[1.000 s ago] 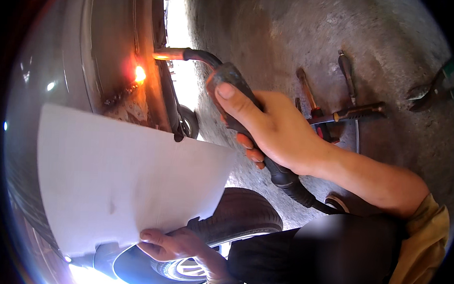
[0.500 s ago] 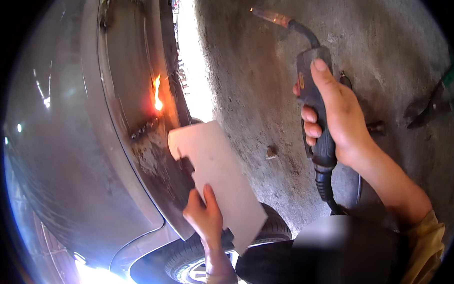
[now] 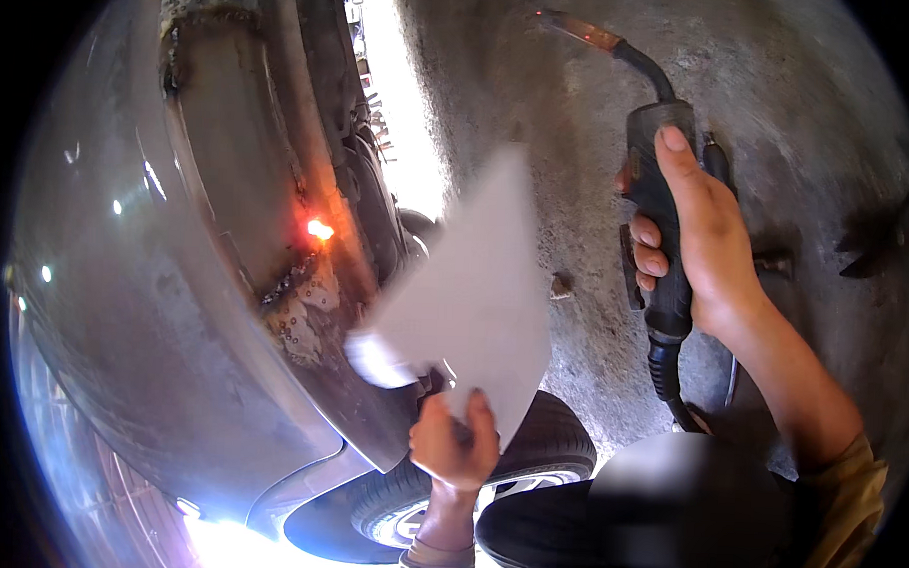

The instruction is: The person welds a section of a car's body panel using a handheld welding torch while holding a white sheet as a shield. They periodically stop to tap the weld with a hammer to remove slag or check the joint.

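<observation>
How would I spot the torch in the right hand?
Right of the grey car body, over the floor, find the right hand. It grips the black-handled torch. Unlike the white sheet in the left hand, it has a bent neck with a copper-coloured tip.

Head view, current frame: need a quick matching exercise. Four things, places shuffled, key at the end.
Things:
1. torch
2. white sheet
3. glowing spot
4. tire

Places:
A. in the left hand
B. around the silver wheel rim
C. in the right hand
D. on the grey car

Pairs: 1-C, 2-A, 3-D, 4-B
</observation>
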The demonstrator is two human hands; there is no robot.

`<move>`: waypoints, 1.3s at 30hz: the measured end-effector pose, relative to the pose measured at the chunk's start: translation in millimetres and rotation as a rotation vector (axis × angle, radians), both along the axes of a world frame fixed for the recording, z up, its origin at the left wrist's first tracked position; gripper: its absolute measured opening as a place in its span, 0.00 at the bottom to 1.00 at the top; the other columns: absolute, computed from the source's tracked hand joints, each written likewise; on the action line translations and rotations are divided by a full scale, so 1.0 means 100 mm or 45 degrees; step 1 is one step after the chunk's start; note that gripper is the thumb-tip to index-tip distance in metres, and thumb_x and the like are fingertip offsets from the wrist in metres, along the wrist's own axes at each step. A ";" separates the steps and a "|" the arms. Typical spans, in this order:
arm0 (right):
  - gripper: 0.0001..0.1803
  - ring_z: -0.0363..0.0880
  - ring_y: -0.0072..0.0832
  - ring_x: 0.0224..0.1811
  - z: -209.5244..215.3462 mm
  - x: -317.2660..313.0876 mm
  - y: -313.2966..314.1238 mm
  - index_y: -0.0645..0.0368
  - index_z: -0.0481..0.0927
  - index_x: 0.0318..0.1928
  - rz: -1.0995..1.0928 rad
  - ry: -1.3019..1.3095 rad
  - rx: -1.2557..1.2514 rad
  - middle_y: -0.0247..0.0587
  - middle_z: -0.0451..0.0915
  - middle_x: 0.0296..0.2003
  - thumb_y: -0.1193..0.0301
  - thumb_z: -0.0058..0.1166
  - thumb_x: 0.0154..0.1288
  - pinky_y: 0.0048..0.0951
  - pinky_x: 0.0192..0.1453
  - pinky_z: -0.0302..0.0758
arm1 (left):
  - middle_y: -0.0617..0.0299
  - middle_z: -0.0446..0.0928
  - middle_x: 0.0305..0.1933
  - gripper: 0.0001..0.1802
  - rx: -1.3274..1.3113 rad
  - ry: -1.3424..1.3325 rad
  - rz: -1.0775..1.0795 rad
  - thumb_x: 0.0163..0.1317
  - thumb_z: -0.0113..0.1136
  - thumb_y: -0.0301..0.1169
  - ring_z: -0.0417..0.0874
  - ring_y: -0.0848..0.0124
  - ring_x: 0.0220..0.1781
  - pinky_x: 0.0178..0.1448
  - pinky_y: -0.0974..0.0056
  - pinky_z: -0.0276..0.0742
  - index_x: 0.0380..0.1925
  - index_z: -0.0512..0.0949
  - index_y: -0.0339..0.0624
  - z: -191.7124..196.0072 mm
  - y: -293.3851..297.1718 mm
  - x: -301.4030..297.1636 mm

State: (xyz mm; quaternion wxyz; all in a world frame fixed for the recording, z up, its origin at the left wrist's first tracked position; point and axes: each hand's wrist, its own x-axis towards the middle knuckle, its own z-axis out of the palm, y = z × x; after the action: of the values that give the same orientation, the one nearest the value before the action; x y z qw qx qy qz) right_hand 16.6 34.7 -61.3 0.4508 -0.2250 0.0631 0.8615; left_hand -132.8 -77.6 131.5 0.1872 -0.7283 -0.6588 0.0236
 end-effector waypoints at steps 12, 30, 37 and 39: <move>0.35 0.62 0.17 0.12 0.09 0.00 -0.05 0.58 0.72 0.37 0.106 0.094 0.189 0.27 0.64 0.16 0.34 0.44 0.61 0.22 0.17 0.64 | 0.56 0.68 0.17 0.10 -0.093 0.177 -0.076 0.61 0.58 0.24 0.67 0.69 0.14 0.19 0.64 0.61 0.23 0.69 0.35 0.20 -0.20 -0.22; 0.34 0.67 0.17 0.14 0.48 -0.53 -0.15 0.59 0.70 0.28 0.441 0.227 0.704 0.30 0.66 0.15 0.37 0.43 0.64 0.21 0.16 0.66 | 0.50 0.70 0.53 0.27 0.648 -0.367 0.361 0.70 0.46 0.44 0.72 0.64 0.52 0.50 0.60 0.73 0.59 0.61 0.34 0.43 -1.06 -0.32; 0.36 0.75 0.24 0.18 0.73 -0.42 -0.13 0.67 0.76 0.35 0.178 -0.170 0.759 0.36 0.71 0.16 0.39 0.45 0.65 0.28 0.21 0.69 | 0.46 0.65 0.58 0.31 0.785 -0.396 0.345 0.68 0.47 0.46 0.72 0.57 0.54 0.52 0.54 0.75 0.62 0.58 0.37 0.47 -1.14 -0.27; 0.31 0.75 0.26 0.21 0.80 -0.65 -0.41 0.66 0.77 0.37 0.206 -0.339 0.958 0.40 0.75 0.18 0.44 0.49 0.65 0.31 0.26 0.69 | 0.46 0.65 0.58 0.30 0.794 -0.467 0.306 0.68 0.46 0.46 0.71 0.57 0.55 0.53 0.53 0.75 0.62 0.58 0.37 0.41 -1.11 -0.22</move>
State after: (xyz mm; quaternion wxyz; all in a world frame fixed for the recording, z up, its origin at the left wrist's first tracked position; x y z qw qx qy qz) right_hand -48.0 -6.7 18.7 0.4367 -0.1581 -0.3331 0.8206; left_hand -154.6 -188.5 172.5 0.2747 -0.5459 -0.7377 -0.2870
